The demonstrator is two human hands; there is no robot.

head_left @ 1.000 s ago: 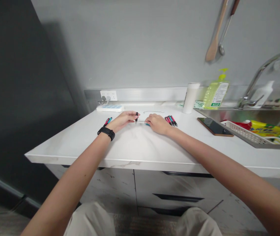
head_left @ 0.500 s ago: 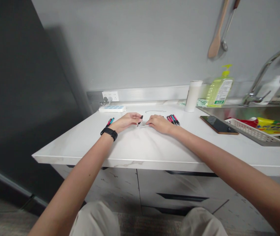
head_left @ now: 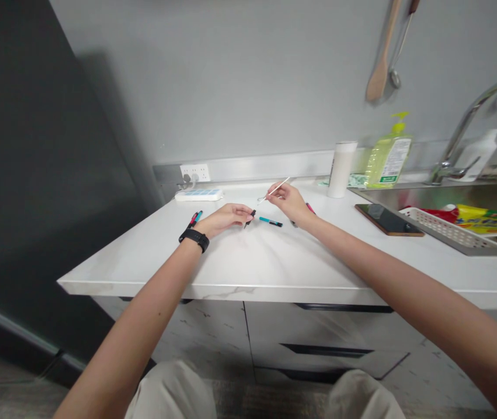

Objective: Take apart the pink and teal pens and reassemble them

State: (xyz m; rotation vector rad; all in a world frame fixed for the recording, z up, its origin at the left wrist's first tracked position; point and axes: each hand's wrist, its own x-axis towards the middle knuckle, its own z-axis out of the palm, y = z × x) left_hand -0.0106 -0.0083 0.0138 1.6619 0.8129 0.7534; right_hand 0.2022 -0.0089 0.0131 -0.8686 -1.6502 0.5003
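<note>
My left hand [head_left: 231,215] is closed in a pinch on a small black pen part [head_left: 251,217], held just above the counter. Between the fingertips of my right hand [head_left: 291,203] is a thin white stick that looks like a pen refill [head_left: 280,185], tilted up to the right. A teal pen barrel with a black end [head_left: 270,222] lies on the counter between my hands. Beside my left wrist are a few pens [head_left: 195,219] in red, teal and black. My right hand mostly hides more pens; a pink end [head_left: 310,208] shows past it.
The white counter [head_left: 240,262] has a power strip [head_left: 199,195] at the back left. Right of my hands stand a white cylinder [head_left: 341,170] and a yellow-green soap bottle [head_left: 390,158]. A phone [head_left: 388,219] lies by the sink, near a white perforated basket [head_left: 449,228].
My right hand has lifted up and right with the white stick, away from my left hand. The teal barrel now shows on the counter. My left hand has barely moved.
</note>
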